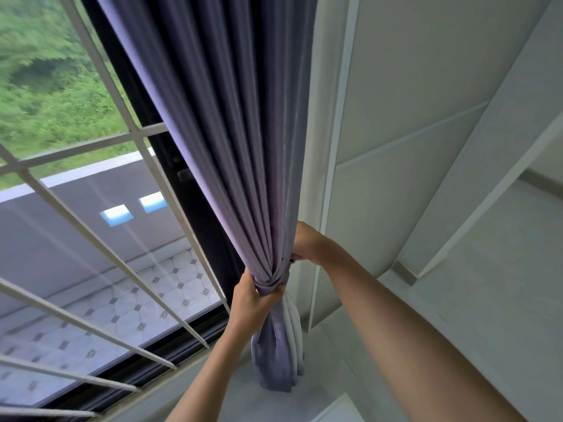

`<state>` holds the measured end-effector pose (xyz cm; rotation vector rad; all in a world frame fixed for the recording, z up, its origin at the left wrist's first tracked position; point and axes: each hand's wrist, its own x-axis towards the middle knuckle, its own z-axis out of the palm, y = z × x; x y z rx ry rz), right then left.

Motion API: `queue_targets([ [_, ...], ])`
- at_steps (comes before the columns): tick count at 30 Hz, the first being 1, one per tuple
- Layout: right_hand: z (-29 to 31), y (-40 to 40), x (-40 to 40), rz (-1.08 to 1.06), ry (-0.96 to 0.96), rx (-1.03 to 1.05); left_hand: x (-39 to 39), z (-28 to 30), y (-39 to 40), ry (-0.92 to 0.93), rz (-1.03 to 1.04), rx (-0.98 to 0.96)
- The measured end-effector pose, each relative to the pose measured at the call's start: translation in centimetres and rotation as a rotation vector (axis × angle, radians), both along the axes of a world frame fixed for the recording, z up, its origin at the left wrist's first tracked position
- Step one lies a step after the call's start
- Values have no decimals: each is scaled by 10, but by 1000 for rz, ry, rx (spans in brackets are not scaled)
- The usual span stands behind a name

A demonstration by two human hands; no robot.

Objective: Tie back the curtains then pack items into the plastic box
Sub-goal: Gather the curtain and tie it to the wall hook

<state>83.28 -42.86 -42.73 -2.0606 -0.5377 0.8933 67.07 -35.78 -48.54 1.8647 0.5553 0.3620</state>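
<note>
Forearms reach up from the bottom edge, both bare, toward a gathered purple curtain (231, 141) that hangs beside a window. Nearest the camera, below the hands, the curtain's tail (275, 351) droops in loose folds, purple on the outside with a pale lining showing on its right, and ends just above a pale ledge (243, 388). Above that, the left hand (253, 295) grips the curtain at its narrowest point, fingers and thumb curled round a band of the same purple cloth (269, 284) that wraps the bundle. Slightly higher and to the right, the right hand (306, 242) is pressed against the curtain's right edge with its fingers curled in at the cloth; they seem to pinch the fabric or the band's end, though which of the two cannot be made out. From the cinched point the pleats fan upward and leftward, filling the middle of the view. Right of the curtain stand white panelled walls (411, 123). Left of it, a dark window frame (195, 190) and white grille bars (100, 71) cross the glass, and beyond them lie a tiled balcony floor (137, 303), a grey parapet (76, 226) with two small square openings, and green foliage (45, 86) farthest off.
</note>
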Motion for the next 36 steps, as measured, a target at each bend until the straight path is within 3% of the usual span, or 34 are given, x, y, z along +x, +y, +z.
queue_targets([
  [3,9,-2,1,187,-53,-147,-1,0,1,11,7,-15],
  [5,9,-6,4,165,-69,-124,-2,0,1,19,15,-21],
  [9,-3,-16,11,-394,59,224,-5,-4,6,4,49,-45],
  [12,-13,-28,12,-607,199,400,-7,-3,3,-11,68,-45],
  [15,-22,-36,9,-633,275,484,-12,-2,-11,-72,150,49],
  [20,-25,-34,2,-563,259,437,-14,-10,-23,-124,255,258],
  [23,-25,-25,0,-541,238,422,-13,-15,-23,-115,294,286],
  [27,-26,-13,2,-575,137,405,-13,-17,-21,-113,307,276],
  [32,-31,-3,-1,-441,-312,271,-12,-17,-17,-106,307,268],
  [36,-39,0,-7,-469,-469,241,-12,-19,-16,-118,302,267],
])
